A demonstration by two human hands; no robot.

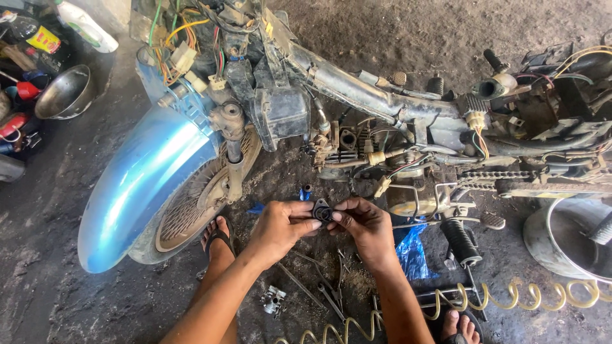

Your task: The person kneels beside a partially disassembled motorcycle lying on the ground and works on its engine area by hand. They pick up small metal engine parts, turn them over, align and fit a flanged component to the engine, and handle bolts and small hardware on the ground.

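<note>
Small dark flat part (322, 211) pinched between both hands, held above ground just below stripped motorcycle's engine (347, 150). Part's long axis tilted, upper end toward upper left; exact shape hard to tell, mostly covered by fingers. Left hand (280, 228) closed on part's left edge with thumb and fingertips; right hand (364, 227) pinched on right edge. Blue front fender (143, 185) at left, wrenches (331, 296) on ground beneath hands, yellow coiled hose (484, 298) at lower right, blue plastic bag (413, 255) beside right wrist.

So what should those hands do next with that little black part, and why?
Probably carry the small black part up toward the engine: the left hand and right hand pinch it together just below the open, stripped engine area.
</note>
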